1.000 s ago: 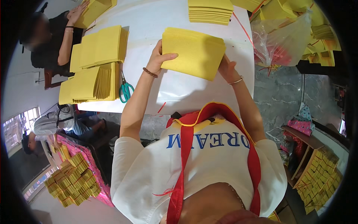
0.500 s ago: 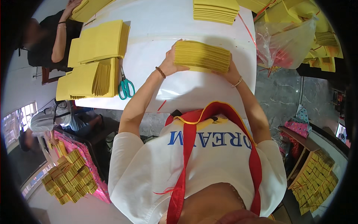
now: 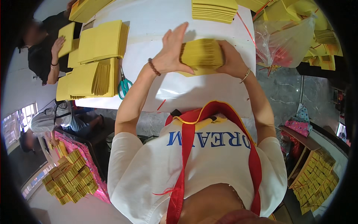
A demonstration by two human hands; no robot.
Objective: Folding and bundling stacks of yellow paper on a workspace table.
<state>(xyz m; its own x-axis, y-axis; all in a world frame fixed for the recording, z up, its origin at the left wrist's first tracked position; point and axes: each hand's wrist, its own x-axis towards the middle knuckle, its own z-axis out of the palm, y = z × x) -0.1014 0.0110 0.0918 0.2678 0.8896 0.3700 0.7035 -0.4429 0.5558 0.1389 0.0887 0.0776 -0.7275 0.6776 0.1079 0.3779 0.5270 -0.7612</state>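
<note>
A thick stack of folded yellow paper (image 3: 201, 54) is held above the white tabletop, its layered edges slightly blurred. My right hand (image 3: 232, 59) grips its right end, with the thumb along the near side. At the left end, my left hand (image 3: 169, 52) is spread, its fingers pointing up and away from the paper. The left thumb lies close to the stack's near left corner; whether it touches is unclear. A single yellow layer shows beneath the stack.
Stacked yellow paper (image 3: 99, 41) and teal-handled scissors (image 3: 124, 86) lie at the left of the white table (image 3: 149, 100). Another pile (image 3: 214, 11) sits at the far edge. A clear plastic bag (image 3: 283, 41) is at the right. Across the left corner, a co-worker's hand (image 3: 57, 46) holds yellow paper.
My left hand has come off the stack's left end and spread its fingers. The stack looks narrower, with my right hand shifted slightly inward. The co-worker's arm has lowered, now with yellow paper in hand.
</note>
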